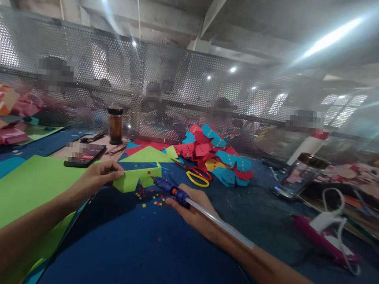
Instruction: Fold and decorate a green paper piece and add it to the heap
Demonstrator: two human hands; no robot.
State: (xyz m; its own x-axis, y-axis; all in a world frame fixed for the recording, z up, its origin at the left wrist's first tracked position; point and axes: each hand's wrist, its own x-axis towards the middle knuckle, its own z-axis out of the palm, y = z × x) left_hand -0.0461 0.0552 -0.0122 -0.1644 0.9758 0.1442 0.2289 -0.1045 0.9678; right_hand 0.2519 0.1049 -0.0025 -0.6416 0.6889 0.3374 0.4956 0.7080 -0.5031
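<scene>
My left hand (105,173) pinches the left end of a folded lime-green paper piece (128,178) just above the table. A small red square (149,172) lies on that piece near its right end. My right hand (193,208) is closed round a blue glue gun (168,189), and a long clear glue stick (220,223) juts from its back over my wrist. The nozzle tip points left, close to the green paper; whether it touches cannot be made out. Tiny red and yellow paper squares (154,198) are scattered on the blue tabletop (127,247) below.
Scissors (198,178) with red and yellow handles lie beyond the glue gun, before a pile of dotted paper shapes (202,149). Large green sheets (22,193), a phone (85,156) and a dark jar (114,126) are left. A glass bottle (301,176) and magenta glue gun (323,240) lie right.
</scene>
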